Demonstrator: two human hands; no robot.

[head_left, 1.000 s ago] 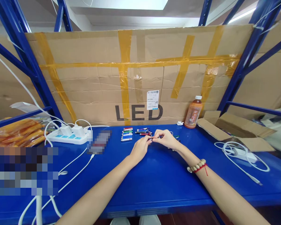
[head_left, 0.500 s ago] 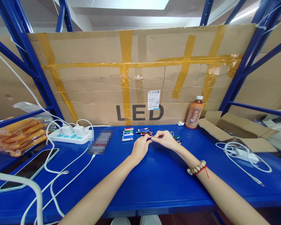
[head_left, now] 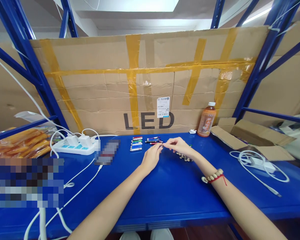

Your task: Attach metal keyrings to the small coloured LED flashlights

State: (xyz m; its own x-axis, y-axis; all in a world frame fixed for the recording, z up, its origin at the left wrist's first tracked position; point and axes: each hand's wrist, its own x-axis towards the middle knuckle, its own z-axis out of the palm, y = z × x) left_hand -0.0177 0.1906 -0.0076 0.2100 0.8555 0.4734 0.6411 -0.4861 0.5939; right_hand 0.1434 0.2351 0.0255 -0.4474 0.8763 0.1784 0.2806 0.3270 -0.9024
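My left hand [head_left: 151,157] is closed in a pinch above the blue table, palm down, around a small metal tube [head_left: 162,145] that is mostly hidden by the fingers. Just to its right, the fingertips of my right hand [head_left: 178,146] are pinched together at the tube's end; what they grip is too small to make out. Under the right wrist lies a pile of small round silvery pieces [head_left: 185,157], like button cells. Left of the hands is a column of slim coloured metal tubes [head_left: 136,144], like mini flashlights. More such tubes [head_left: 152,138] lie loosely behind my left hand.
A cardboard sheet [head_left: 105,96] stands along the back. At right are an orange drink bottle [head_left: 206,120], an open carton [head_left: 226,138] and a coiled white cable [head_left: 261,165]. A power strip [head_left: 76,146] and cables lie left, near a blurred patch.
My right hand has shifted slightly, and the pile of round pieces now shows beneath its wrist. The fingertips remain close together. At lower left, a blurred patch now covers the phone.
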